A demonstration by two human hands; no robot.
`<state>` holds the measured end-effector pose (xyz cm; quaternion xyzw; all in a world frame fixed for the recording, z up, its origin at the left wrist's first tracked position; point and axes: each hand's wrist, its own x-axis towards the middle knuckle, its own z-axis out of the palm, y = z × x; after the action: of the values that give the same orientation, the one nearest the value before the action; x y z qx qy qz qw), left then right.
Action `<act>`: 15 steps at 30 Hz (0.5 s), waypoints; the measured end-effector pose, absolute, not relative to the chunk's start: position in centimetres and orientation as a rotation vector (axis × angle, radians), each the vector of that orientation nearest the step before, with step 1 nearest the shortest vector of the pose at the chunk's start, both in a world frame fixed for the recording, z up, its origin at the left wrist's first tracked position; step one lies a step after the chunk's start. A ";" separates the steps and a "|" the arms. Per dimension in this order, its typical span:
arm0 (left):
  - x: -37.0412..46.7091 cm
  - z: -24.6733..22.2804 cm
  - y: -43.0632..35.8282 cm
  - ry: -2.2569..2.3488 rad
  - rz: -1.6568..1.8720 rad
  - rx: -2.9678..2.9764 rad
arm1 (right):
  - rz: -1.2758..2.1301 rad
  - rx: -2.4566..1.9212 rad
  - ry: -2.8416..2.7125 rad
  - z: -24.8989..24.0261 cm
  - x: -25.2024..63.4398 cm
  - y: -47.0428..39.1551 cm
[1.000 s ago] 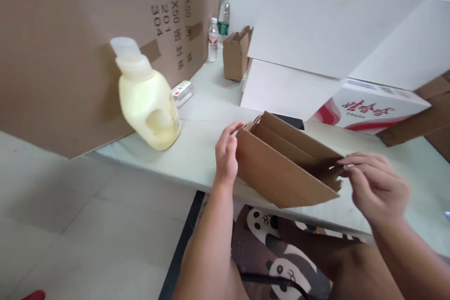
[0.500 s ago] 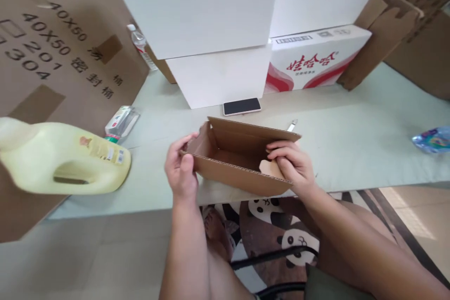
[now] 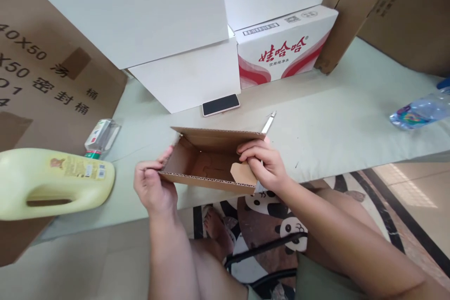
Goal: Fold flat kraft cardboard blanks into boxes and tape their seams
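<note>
A small brown cardboard box [image 3: 211, 183] with an open top is held above the table's front edge, and its inside shows. My left hand [image 3: 154, 185] grips the left end, thumb on the near wall and fingers around the end panel. At the right end, my right hand [image 3: 263, 161] is closed on the box, its fingers reaching over the end beside a small light-brown flap [image 3: 243, 173]. Just behind that end lies a slim silvery tool [image 3: 269, 122]. A phone [image 3: 221, 105] lies behind the box.
White boxes [image 3: 190, 75] and a red-and-white carton [image 3: 284, 51] stand at the back. On the left are a yellow jug [image 3: 87, 192], a small clear bottle [image 3: 102, 137] and a large carton [image 3: 70, 61]. A plastic bottle [image 3: 420, 110] lies at the right of the table [image 3: 344, 122].
The view has shifted, and the box with both hands now appears further left. The box is tilted so that more of its inside shows. Both hands keep their hold.
</note>
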<state>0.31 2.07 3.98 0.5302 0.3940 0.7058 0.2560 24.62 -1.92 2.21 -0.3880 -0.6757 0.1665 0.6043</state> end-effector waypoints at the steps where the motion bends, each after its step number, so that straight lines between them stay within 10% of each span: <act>1: 0.1 3.9 1.8 1.082 1.864 1.457 | 0.389 -0.895 -1.568 2.2 24.6 -2.0; 9: -0.6 3.2 1.2 1.121 1.764 1.433 | 0.180 -0.980 -1.367 1.3 24.4 -3.4; 15: -0.6 2.9 1.3 1.078 1.735 1.454 | 0.653 -1.078 -1.314 0.1 24.0 -3.6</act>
<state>-0.62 1.34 2.89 0.5510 0.4086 0.6574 0.3119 24.01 -3.59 0.07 -0.4675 -0.5701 0.2831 0.6135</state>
